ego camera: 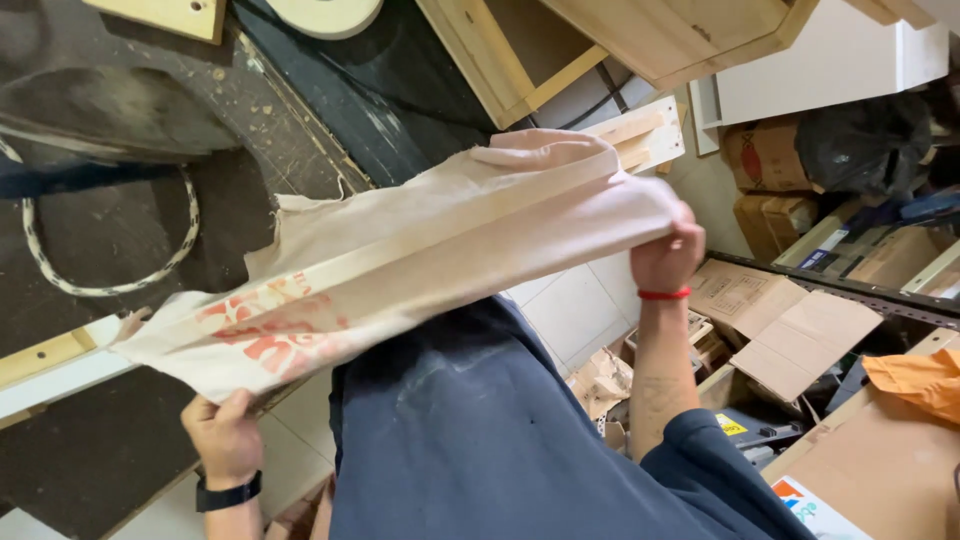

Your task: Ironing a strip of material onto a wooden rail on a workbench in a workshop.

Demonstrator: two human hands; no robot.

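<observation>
A pale cream cloth point(420, 250) with red print near one end is stretched out between my two hands, above my dark blue shirt. My left hand point(225, 435), with a black band on its wrist, grips the printed end at the lower left. My right hand point(665, 258), with a red string on its wrist, clutches the bunched other end at the right. A long straight ridge runs along the cloth. I cannot tell whether something stiff lies inside it.
A dark worktable point(120, 240) dusted with sawdust carries a speckled rope loop point(60, 275). Pale wooden frames point(520, 60) lean at the top. Cardboard boxes point(790, 330), a metal shelf rail, an orange rag point(920, 380) and white floor tiles point(575, 310) crowd the right.
</observation>
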